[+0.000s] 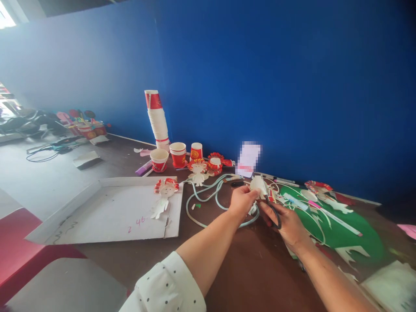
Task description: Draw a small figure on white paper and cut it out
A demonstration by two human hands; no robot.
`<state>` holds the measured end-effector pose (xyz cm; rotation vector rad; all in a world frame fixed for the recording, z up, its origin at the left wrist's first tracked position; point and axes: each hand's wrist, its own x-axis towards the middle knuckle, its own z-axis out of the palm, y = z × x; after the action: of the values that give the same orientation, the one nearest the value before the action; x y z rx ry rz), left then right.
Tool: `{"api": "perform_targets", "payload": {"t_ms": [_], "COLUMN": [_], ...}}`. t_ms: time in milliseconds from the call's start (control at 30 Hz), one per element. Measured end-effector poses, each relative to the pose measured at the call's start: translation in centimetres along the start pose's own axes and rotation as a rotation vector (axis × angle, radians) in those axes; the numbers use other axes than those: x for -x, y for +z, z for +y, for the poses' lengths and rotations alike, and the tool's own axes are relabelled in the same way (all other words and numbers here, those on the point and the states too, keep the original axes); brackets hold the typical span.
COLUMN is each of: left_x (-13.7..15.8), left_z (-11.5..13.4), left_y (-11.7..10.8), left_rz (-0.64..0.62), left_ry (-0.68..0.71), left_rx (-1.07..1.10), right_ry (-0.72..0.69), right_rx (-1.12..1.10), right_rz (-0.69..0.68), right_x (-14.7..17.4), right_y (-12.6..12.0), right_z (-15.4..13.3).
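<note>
Between the thumb and fingers of my left hand (pixel 242 199) is a white paper cutout (pixel 259 185), raised above the dark table. My right hand (pixel 287 223) is wrapped round a pair of black-handled scissors (pixel 276 216), whose blades meet the paper's lower right side; how far they are apart I cannot tell. A pale blue cable (pixel 195 220) lies in loops under and left of my hands. Right of them a green round sheet (pixel 354 216) carries paper scraps and a white marker with a pink cap (pixel 336 219).
A white cardboard tray (pixel 107 229) at left bears a paper figure with a red-fringed head (pixel 167 188). Behind it stand red paper cups (pixel 178 156) and a tall cup stack (pixel 157 121). A pixelated phone-like rectangle (pixel 248 159) leans against the blue partition (pixel 276 78).
</note>
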<state>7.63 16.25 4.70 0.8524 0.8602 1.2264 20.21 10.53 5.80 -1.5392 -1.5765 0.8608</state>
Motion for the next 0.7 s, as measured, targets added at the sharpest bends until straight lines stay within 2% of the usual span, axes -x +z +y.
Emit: {"api": "perform_targets", "payload": {"t_ms": [700], "left_x": [-0.19], "left_z": [-0.25], "left_y": [-0.01], "left_rz": [-0.009], "left_ry": [-0.026], "left_rx": [0.001], "right_ry": [-0.033], "right_rx": [0.066], "right_rz": [-0.006], "right_x": [-0.38], "right_y": [-0.22], "right_z": [0.94]}}
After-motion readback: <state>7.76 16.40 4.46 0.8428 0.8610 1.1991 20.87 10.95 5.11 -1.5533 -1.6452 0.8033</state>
